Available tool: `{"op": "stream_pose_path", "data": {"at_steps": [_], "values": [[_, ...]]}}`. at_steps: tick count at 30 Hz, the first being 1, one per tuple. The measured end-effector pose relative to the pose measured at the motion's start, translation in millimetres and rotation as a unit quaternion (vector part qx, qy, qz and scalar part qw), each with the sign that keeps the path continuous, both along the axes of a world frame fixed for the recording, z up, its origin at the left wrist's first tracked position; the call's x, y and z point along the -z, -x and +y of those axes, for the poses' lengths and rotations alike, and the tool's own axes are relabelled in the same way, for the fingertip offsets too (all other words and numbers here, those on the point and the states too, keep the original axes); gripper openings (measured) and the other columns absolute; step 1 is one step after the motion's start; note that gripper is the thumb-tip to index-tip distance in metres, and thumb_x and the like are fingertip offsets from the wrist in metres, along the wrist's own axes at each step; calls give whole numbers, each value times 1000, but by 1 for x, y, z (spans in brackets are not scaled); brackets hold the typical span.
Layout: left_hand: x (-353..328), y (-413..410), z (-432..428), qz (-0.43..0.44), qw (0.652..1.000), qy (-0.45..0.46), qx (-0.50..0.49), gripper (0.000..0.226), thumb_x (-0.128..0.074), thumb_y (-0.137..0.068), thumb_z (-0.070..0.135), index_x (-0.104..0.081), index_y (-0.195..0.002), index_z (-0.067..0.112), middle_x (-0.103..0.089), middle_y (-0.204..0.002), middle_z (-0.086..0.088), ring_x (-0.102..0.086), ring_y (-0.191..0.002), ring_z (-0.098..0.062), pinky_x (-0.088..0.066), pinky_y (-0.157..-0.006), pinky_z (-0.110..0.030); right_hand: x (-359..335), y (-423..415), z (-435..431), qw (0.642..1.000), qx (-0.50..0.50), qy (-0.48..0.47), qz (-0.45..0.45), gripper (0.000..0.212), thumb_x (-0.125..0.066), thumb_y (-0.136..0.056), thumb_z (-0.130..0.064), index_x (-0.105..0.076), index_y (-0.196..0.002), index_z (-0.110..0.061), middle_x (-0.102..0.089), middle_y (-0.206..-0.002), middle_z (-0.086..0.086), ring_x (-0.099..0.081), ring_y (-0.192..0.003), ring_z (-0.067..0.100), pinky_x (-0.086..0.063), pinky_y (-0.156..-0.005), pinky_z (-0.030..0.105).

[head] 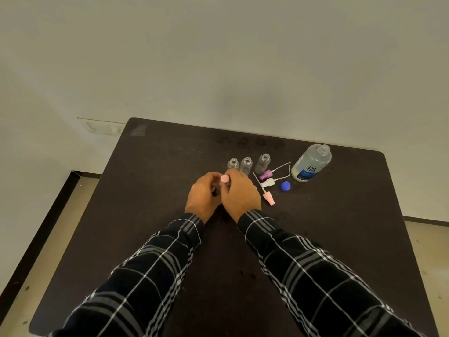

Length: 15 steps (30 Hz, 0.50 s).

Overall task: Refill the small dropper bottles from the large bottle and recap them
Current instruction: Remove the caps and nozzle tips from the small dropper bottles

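A pink cap (224, 178) stands up between the two hands near the middle of the dark table (158, 166). It sits on a small bottle (222, 186) whose body is almost wholly hidden by the fingers. The left hand (202, 195) curls round that bottle from the side and seems to steady it. The right hand (240, 193) closes in from the other side, its fingertips pinching the cap as if to twist it. The turn could be loosening or tightening, and I cannot tell which. Just behind the hands three more small bottles (246, 164) stand upright in a row with open necks, and how full they are is unclear. To their right three pump tops lie loose with their thin tubes showing: a purple top (266, 174), a white top (268, 182) and a pink top (269, 198). A blue cap (285, 186) lies beside them, and the large bottle (312, 164) stands further right with its neck open. With every other bottle uncapped, I judge this to be the last one being opened before pouring. The next move then calls for a firm hold low on the bottle, a clean twist, and lifting the tube straight out without tipping the bottle.
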<state>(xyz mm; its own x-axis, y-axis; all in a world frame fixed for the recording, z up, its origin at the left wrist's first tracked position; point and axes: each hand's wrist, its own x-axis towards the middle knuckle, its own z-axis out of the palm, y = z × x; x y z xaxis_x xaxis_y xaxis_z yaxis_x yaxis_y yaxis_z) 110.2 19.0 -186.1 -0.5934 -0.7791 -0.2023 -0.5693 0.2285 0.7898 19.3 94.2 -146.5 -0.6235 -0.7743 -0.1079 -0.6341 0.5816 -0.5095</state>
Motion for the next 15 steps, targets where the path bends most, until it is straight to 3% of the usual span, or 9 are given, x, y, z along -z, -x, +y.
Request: {"op": "stream_pose_path", "data": {"at_steps": [6, 9, 11, 15], "values": [[3, 1, 3, -3, 1000, 3, 2, 49, -78, -81, 22, -56, -124, 30, -55, -117, 13, -52, -102, -2, -45, -86, -21, 6, 15, 9, 984, -146, -96, 42, 58, -61, -93, -17, -34, -143, -28, -45, -137, 2, -62, -101, 24, -55, -79, 39], [3, 2, 3, 14, 1000, 8, 4, 45, -74, -83, 20, -58, -124, 27, -62, -118, 9, -59, -105, -6, -50, -89, -26, 0, 14, 12, 992, -116, -11, 37, 48, -52, -95, -30, -35, -139, -33, -55, -126, 3, -65, -86, 22, -57, -71, 40], [4, 3, 2, 13, 1000, 11, -4, 40, -69, -85, 17, -60, -123, 27, -65, -114, 7, -61, -104, -10, -50, -87, -25, -5, 7, 11, 997, -63, 22, 42, 52, -52, -92, -43, -33, -138, -27, -61, -117, 2, -65, -78, 20, -57, -64, 38], [3, 3, 1, 12, 1000, -3, -2, 42, -72, -84, 15, -60, -121, 28, -65, -116, 6, -61, -104, -10, -51, -89, -28, -5, 5, -3, 997, -14, -58, 58, 45, -50, -96, -52, -46, -126, -19, -64, -107, 3, -66, -89, 23, -53, -68, 36]]}}
